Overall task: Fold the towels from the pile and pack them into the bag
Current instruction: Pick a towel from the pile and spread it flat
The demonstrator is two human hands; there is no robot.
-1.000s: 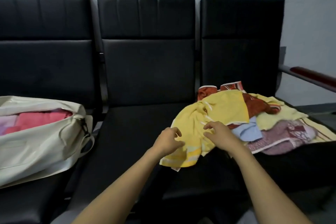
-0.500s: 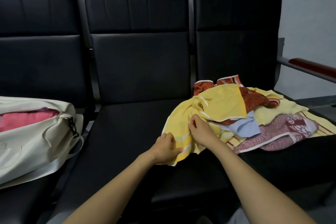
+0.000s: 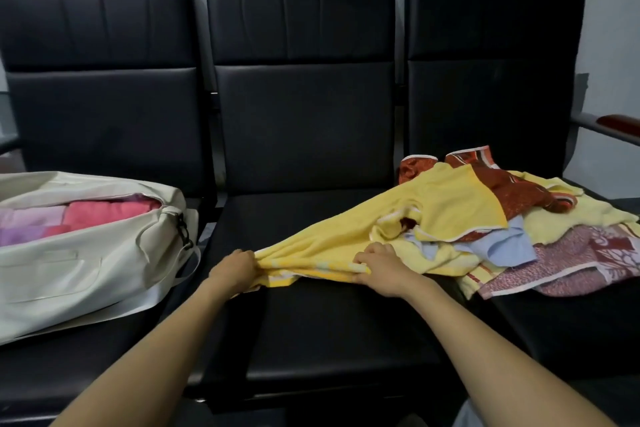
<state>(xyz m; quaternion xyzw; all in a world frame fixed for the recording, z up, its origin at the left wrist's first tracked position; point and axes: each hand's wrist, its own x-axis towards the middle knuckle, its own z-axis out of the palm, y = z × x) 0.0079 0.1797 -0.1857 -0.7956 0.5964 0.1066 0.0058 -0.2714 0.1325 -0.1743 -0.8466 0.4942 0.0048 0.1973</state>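
A yellow towel (image 3: pixel 332 236) stretches from the pile (image 3: pixel 519 218) on the right seat across to the middle seat. My left hand (image 3: pixel 235 269) grips its near edge at the left. My right hand (image 3: pixel 377 265) grips the same edge a little to the right, fingers curled over the hem. The pile holds a red patterned towel, a pale blue one, a pink patterned one and other yellow cloth. A cream bag (image 3: pixel 86 253) lies open on the left seat with folded pink and purple towels (image 3: pixel 104 213) inside.
Three black padded seats (image 3: pixel 311 322) stand in a row against a grey wall. An armrest with a red-brown top (image 3: pixel 616 126) juts out at the far right. The bag's straps hang over the gap between left and middle seats.
Both hands have pulled the yellow towel leftward off the pile onto the middle seat, and have moved apart along its edge. The view has shifted left, showing more of the bag.
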